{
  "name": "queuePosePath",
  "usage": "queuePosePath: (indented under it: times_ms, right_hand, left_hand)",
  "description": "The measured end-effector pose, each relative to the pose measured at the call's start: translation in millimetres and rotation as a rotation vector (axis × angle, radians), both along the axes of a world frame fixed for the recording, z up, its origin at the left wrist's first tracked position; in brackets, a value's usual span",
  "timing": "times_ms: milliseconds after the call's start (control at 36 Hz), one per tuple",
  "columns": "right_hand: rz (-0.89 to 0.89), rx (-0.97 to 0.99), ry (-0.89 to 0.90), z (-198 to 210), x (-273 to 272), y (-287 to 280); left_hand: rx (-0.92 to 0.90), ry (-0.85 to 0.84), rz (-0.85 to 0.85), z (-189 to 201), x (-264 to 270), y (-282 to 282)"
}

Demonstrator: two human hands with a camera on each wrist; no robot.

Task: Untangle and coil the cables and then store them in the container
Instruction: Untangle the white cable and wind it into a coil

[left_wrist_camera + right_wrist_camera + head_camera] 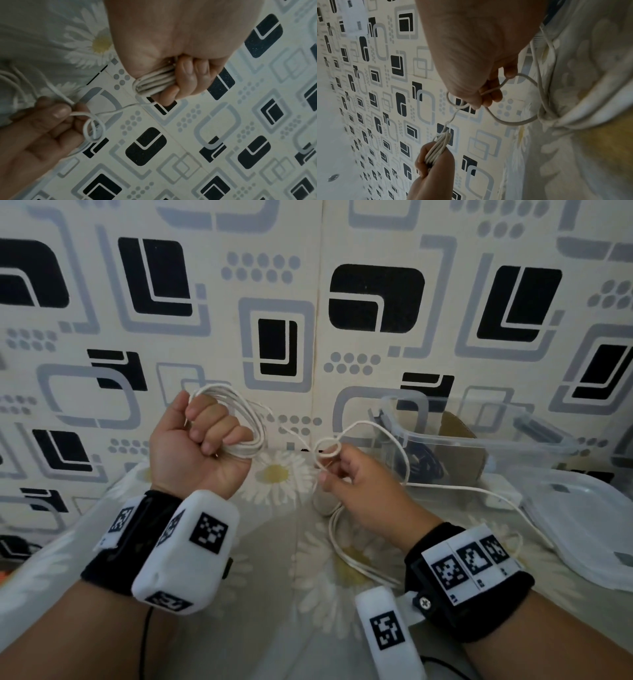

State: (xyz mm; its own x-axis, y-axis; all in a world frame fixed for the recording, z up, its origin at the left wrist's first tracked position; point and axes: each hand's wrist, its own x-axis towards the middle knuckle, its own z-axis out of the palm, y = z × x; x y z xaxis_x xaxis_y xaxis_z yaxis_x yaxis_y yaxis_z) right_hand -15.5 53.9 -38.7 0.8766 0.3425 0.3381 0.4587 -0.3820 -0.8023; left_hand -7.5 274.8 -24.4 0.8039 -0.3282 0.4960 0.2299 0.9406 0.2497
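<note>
Patterned wallpaper (281, 302) of black and grey rounded squares on cream fills the background, and below it lies a pale bedsheet printed with white daisies (277, 474).

Raised in front of the wall, the left hand (202, 453) is a fist, its grip curled tight round a bundle of several loops of thin white cable (239, 419). In the left wrist view the loops (154, 82) lie side by side, pressed between the curled fingers (188, 75) and the palm.

From that coil a single strand runs across to the right hand (356, 484), which is held lower and just to the right. Its grip pinches the strand between thumb and fingertips at a small twisted loop (327, 451), which looks like a loose knot; the right wrist view shows the same loop (453, 102) beside the thumb. Beyond the right hand the cable arcs up and falls to the sheet, where more slack trails in long curves (342, 546) towards the person and off to the right.

Behind the right hand, against the wall, stands a clear plastic container (479, 436) with dark cables (424, 463) inside it. Its clear plastic lid (582, 529) lies flat on the sheet just to the right. Both wrists carry black straps with white marker-printed blocks (191, 546).
</note>
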Motion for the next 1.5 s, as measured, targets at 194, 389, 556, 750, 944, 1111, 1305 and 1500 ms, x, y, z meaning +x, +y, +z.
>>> queuePosePath:
  times_ms: [194,389,556,750,944,1111,1305,1500]
  right_hand:
    - [0.026,-0.052,-0.045,0,-3,-2]
    - [-0.003,-0.187,-0.033,2,-1,-5]
    - [0.046,-0.271,0.005,6,1,-9]
    - [0.091,-0.35,-0.002,9,-1,-10]
    - [0.205,-0.346,0.035,15,-7,-12]
    - [0.271,-0.265,0.004,17,-13,-9]
    - [0.245,-0.141,-0.08,20,-18,-12]
    - [0.225,-0.022,-0.137,21,-20,-11]
  left_hand:
    - [-0.082,0.144,0.263,3,-2,1]
    - [-0.183,0.182,0.363,9,-3,12]
    - [-0.274,0.259,0.52,13,-2,24]
    - [-0.24,0.382,0.701,13,0,27]
    - [-0.107,0.408,0.808,14,5,21]
    - [0.121,0.368,0.886,16,6,10]
    - [0.835,0.131,1.19,10,-1,-14]
    - [1.343,-0.176,1.287,-2,-6,-28]
